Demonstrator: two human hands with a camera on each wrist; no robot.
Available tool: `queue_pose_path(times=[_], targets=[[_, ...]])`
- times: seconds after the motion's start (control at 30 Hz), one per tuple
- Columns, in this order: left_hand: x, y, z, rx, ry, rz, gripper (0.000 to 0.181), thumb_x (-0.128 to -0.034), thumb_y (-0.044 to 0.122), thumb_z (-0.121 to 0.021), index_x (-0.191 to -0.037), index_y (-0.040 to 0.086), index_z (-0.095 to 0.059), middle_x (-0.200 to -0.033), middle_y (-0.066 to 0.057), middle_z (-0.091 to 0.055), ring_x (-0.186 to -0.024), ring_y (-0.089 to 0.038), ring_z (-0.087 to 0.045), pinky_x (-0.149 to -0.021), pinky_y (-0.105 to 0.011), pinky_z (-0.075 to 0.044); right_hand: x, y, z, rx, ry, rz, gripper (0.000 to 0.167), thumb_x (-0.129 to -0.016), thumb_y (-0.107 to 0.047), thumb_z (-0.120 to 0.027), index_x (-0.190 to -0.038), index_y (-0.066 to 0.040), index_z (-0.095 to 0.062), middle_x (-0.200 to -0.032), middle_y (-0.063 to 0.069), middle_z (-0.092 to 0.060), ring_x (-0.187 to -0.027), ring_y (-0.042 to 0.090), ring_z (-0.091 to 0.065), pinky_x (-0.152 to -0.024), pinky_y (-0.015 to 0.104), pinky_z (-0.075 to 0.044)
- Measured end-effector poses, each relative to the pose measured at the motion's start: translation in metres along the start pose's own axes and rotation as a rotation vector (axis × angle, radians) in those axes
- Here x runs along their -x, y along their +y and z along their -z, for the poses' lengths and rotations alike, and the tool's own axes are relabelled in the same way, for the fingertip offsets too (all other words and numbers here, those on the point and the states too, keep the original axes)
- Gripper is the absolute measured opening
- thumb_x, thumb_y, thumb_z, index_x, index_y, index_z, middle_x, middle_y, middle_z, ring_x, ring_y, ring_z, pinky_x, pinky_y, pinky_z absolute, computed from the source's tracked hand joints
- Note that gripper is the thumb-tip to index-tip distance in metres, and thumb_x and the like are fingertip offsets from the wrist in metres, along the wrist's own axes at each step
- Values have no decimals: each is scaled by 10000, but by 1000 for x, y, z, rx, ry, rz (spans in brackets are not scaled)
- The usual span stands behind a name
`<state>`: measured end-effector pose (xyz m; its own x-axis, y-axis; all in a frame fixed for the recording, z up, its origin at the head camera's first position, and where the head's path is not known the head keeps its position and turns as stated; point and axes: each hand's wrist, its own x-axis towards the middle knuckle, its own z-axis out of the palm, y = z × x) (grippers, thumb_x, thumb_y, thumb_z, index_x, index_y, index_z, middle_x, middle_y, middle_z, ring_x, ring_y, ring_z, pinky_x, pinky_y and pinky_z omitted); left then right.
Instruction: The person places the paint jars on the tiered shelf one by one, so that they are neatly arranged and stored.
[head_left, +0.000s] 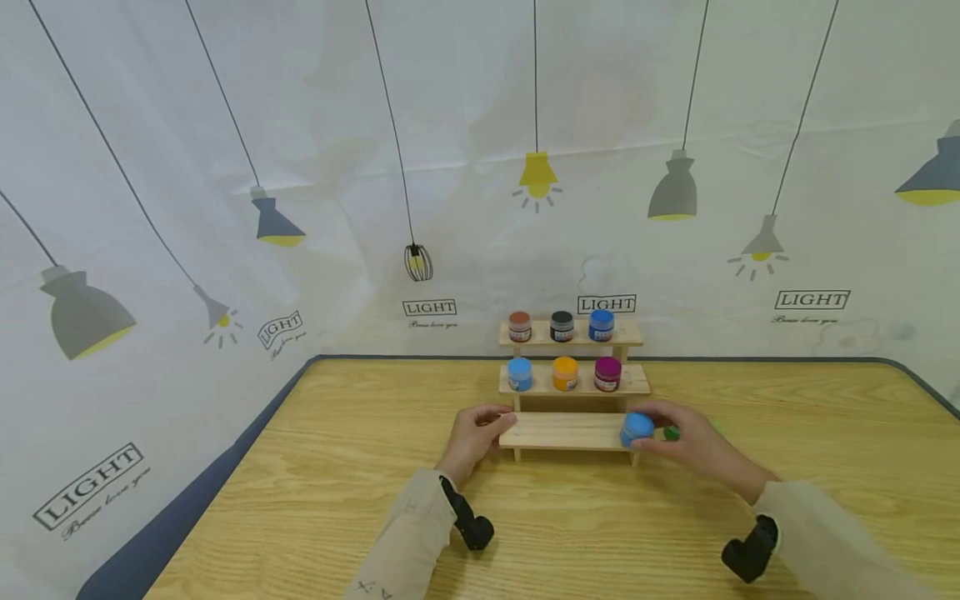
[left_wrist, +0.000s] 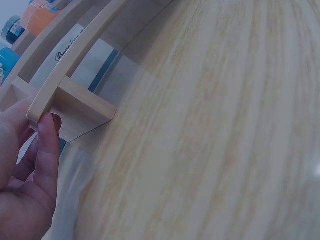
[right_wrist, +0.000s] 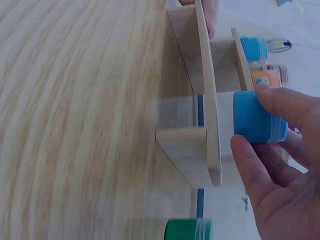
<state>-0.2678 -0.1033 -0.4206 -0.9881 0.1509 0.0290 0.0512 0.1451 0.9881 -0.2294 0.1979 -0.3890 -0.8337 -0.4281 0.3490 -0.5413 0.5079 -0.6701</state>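
Observation:
A three-tier wooden stand [head_left: 566, 431] is on the table. With thumb and fingers, my left hand [head_left: 474, 435] pinches the left end of its lowest shelf, as the left wrist view also shows. My right hand [head_left: 693, 442] grips a blue paint jar [head_left: 637, 428] at that shelf's right end. In the right wrist view the jar [right_wrist: 252, 117] appears slightly apart from the shelf board [right_wrist: 210, 100]. On the middle shelf stand light blue [head_left: 520, 374], orange [head_left: 566, 373] and purple [head_left: 607, 374] jars. Red-brown [head_left: 520, 327], black [head_left: 561, 327] and blue [head_left: 601, 326] jars occupy the top shelf.
A green jar [right_wrist: 187, 229] sits on the table beyond the stand's right end, mostly hidden by my right hand in the head view. Behind the wood-grain table [head_left: 375, 417] hangs a white cloth [head_left: 465, 108] printed with lamps.

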Motion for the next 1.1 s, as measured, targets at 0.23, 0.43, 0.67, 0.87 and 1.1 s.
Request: queue_pose_path(times=[0.23, 0.43, 0.67, 0.87, 1.1], targets=[[4, 6, -1, 5, -5, 8, 251, -854, 145, -601, -1038, -24, -632, -813, -61, -588, -569, -101, -472, -531, -268, -447, -13, -8, -18, -65, -99, -45, 425, -808, -181, -654, -1135, 60, -528, -1051, 160, -559, -942, 307, -540, -774, 420, -458], [-6, -11, 1, 31, -12, 2, 259, -839, 175, -623, -1026, -3, -644, -793, -43, -584, -557, -113, -472, -509, -273, -442, -27, -17, -34, -98, -120, 10, 418, -808, -169, -656, -1128, 68, -530, -1058, 168, -562, -936, 303, -543, -787, 439, -445], [-12, -20, 0, 10, 14, 5, 272, -809, 254, -656, -995, 57, -671, -784, -20, -590, -554, -102, -480, -494, -246, -442, -41, -27, -53, -139, -159, 3, 403, -825, -173, -638, -1145, 45, -527, -1057, 126, -564, -950, 263, -533, -823, 450, -424], [-13, -20, 0, -9, 23, 15, 286, -802, 276, -661, -992, 62, -674, -784, -22, -587, -564, -101, -479, -502, -238, -438, -51, -31, -66, -153, -168, 14, 387, -831, -164, -630, -1152, 28, -528, -1046, 97, -571, -950, 247, -530, -841, 445, -414], [-12, -19, 0, -5, 18, 20, 279, -806, 263, -658, -994, 58, -672, -795, -25, -596, -528, -110, -471, -488, -235, -421, -63, -39, -79, -177, -168, 2, 389, -823, -151, -638, -1152, 25, -527, -1113, 126, -547, -979, 274, -521, -831, 441, -425]])
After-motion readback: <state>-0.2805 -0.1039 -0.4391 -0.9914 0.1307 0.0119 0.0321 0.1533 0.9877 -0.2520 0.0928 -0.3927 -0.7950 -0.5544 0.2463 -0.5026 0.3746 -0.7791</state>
